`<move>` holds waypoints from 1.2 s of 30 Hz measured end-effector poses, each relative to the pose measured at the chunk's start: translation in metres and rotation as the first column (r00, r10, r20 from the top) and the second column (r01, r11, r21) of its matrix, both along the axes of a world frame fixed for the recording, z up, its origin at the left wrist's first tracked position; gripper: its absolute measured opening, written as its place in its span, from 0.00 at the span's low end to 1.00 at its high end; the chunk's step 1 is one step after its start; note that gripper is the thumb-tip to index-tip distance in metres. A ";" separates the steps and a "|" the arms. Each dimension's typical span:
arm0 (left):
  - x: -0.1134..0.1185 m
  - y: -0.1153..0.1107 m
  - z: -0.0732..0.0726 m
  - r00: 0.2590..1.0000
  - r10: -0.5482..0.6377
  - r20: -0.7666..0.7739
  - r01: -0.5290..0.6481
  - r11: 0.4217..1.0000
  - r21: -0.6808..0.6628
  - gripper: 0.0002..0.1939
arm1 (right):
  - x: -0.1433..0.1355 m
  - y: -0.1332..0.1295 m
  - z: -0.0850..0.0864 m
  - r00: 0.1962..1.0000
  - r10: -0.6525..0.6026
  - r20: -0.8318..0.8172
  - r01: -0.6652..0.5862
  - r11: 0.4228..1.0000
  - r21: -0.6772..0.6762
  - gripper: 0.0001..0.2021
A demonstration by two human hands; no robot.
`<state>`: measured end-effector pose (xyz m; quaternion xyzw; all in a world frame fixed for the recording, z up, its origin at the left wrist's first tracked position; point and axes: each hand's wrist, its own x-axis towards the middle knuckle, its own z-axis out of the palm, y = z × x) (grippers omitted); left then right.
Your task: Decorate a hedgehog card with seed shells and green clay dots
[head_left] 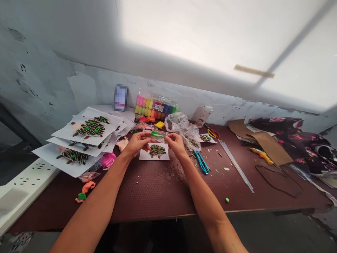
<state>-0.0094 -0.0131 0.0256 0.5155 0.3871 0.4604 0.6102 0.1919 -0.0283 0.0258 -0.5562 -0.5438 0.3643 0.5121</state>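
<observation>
Pinching small clear plastic packet with bright green lump inside, had left hand fingertips clamped on left end, right hand fingertips on right end. Held it by far edge of white paper card bearing striped-seed hedgehog, mid-table; couldn't tell height above dark red-brown tabletop. Likely risked tearing thin film by uneven pulling, then dropping green lump onto card. Might also have toppled loosely stacked white seed-picture cards by drifting left. Couldn't tell sealed from opened.
</observation>
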 end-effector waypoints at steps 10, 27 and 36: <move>-0.015 0.024 -0.029 0.763 0.383 -0.520 -0.252 0.918 0.307 0.13 | 0.022 -0.002 0.003 0.670 -0.346 0.657 0.372 0.922 0.106 0.09; -0.007 0.015 -0.034 0.268 0.403 -0.875 0.170 0.874 0.455 0.15 | 0.013 -0.018 0.009 0.372 -0.170 0.912 0.231 0.969 0.086 0.13; -0.010 0.017 -0.028 0.409 0.341 -0.846 0.101 0.905 0.414 0.14 | 0.000 -0.020 0.003 0.453 -0.022 0.891 0.107 0.994 -0.030 0.15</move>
